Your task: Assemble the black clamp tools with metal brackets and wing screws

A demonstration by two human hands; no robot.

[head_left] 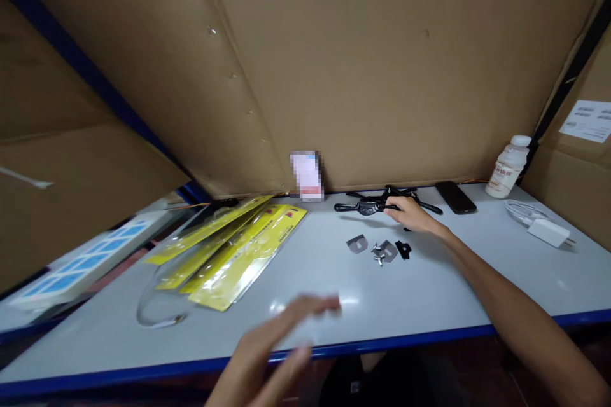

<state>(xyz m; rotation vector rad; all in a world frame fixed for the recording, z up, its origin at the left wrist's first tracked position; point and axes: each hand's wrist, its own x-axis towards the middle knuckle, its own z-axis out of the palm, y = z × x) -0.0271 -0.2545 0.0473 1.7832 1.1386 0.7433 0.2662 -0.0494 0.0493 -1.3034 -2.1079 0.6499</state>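
- Head view showed the right hand [411, 212] reaching far across the grey table [429, 305], fingers curled over the near end of a black long-handled tool [370, 206] that lay flat by the cardboard back wall [363, 63]; whether the fingers actually gripped it could not be told.
- Just nearer than that hand lay small parts: a grey metal plate [356, 243], a second plate with tiny screws [383, 252], and a small black piece [403, 249], all close together and apart from the hand.
- Beyond and right of the hand lay a dark phone [455, 197], then a white bottle [508, 167] standing upright, and a white charger with coiled cable [544, 227] farther right.
- The left hand [272, 350] hovered blurred over the table's near blue edge, fingers stretched out and open, holding nothing.
- Left of that hand lay several yellow plastic packets [238, 248], overlapping one another.
- Farther left, a white board with blue squares [81, 267] rested aslant beside the table.
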